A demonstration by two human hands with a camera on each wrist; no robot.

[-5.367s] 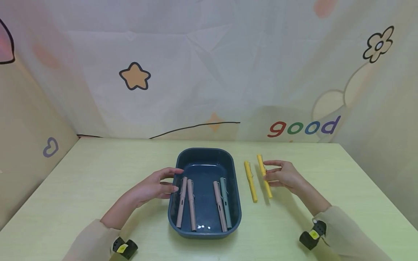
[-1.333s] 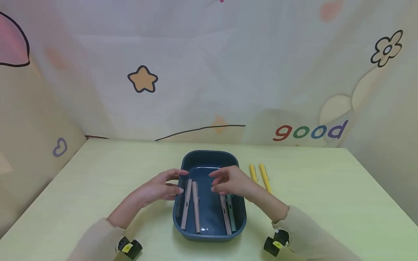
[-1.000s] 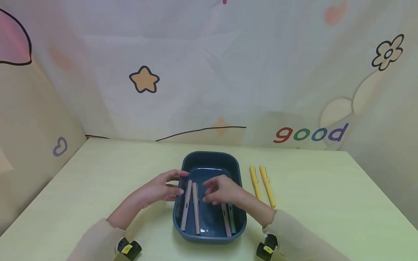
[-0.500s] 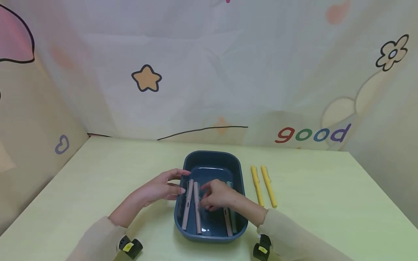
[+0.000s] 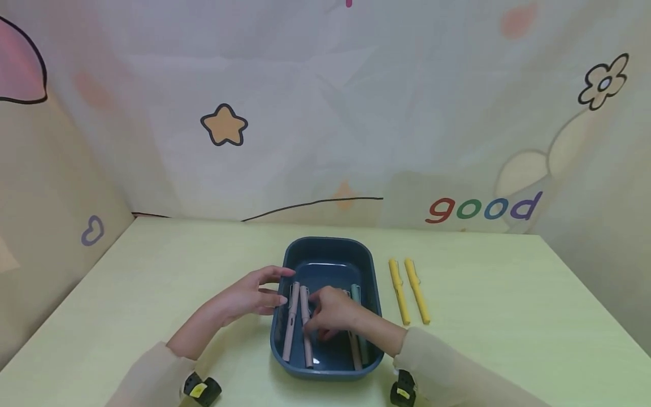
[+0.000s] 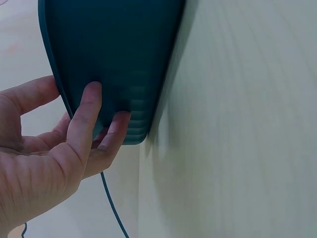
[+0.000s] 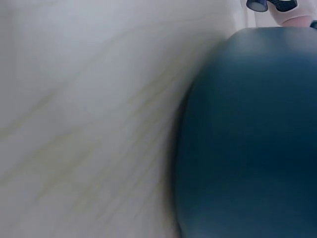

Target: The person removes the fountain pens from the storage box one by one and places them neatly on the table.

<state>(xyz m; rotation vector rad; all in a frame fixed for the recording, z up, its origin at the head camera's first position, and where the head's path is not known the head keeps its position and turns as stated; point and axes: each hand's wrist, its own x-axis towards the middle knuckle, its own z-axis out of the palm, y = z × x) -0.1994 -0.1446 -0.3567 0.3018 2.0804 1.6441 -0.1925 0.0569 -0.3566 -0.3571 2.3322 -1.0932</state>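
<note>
While inside the tray (image 5: 325,253), pinkish pen (image 5: 305,308) just at the bent right fingers (image 5: 321,294), pinch unclear.

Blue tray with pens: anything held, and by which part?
The left hand holds the tray by its left rim. The right hand is at a pink pen, near its middle; gripping is unclear.

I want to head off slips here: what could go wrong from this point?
The left hand holds the dark blue, rounded-rectangular tray at one side only, so a bump opposite could twist it. The right hand is at the inner of two slim mauve pens close together on that side, so the outer mauve pen might get knocked. The beige right sleeve is close to two slim yellow pens and might nudge them if it swings rightward.
</note>
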